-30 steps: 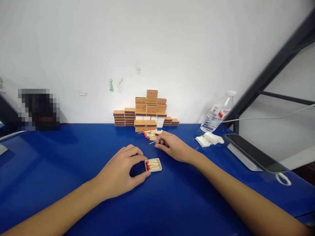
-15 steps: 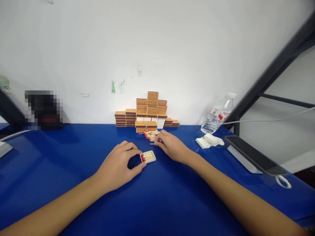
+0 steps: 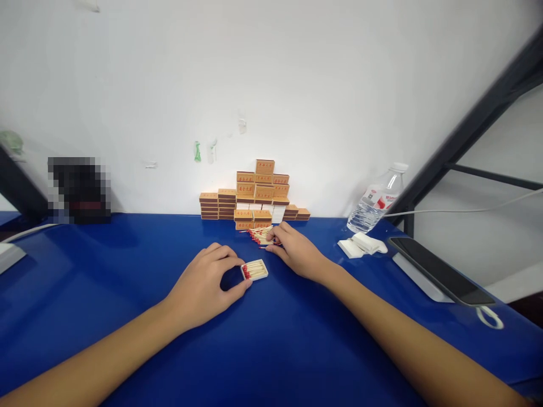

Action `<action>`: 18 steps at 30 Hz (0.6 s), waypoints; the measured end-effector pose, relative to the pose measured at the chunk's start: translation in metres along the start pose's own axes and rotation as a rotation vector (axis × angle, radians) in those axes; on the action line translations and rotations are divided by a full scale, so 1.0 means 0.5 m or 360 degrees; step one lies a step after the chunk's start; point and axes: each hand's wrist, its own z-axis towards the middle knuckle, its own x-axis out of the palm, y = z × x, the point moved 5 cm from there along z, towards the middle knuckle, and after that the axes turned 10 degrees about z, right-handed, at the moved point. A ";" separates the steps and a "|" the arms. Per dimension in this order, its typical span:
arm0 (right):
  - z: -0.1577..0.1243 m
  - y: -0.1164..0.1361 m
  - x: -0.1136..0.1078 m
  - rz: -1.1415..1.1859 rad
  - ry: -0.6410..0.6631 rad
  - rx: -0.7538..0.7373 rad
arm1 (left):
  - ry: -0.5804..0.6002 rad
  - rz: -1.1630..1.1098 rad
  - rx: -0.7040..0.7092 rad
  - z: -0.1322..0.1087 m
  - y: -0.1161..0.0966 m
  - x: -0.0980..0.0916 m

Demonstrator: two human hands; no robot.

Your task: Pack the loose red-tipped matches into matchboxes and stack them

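A small white matchbox tray (image 3: 255, 270) holding several red-headed matches lies on the blue table. My left hand (image 3: 212, 282) grips the tray's left end between thumb and index finger. Behind and to the right, my right hand (image 3: 292, 247) is at a loose pile of matches (image 3: 260, 234), its fingers bent and partly over the pile. One match (image 3: 263, 248) sticks out to the left by its thumb. Stacked orange matchboxes (image 3: 263, 192) stand just behind the pile, against the wall.
Lower matchbox stacks (image 3: 209, 207) flank the main one on its left and right. To the right are a tilted water bottle (image 3: 373, 200), white pieces (image 3: 360, 245) and a phone (image 3: 441, 271) on a white stand. A pixelated dark object (image 3: 82, 192) sits at the back left.
The fingers of my right hand have opened slightly over the match pile. The view has shifted a little. My left hand and the tray stay in place.
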 end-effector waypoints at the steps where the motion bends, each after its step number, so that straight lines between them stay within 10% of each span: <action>1: 0.002 0.000 0.002 0.0009 0.0005 0.0002 | -0.0002 0.0002 -0.0003 -0.001 0.001 0.000; 18: -0.011 0.017 -0.023 0.0114 0.0336 0.0096 | 0.0023 0.0002 -0.0014 0.001 0.003 0.000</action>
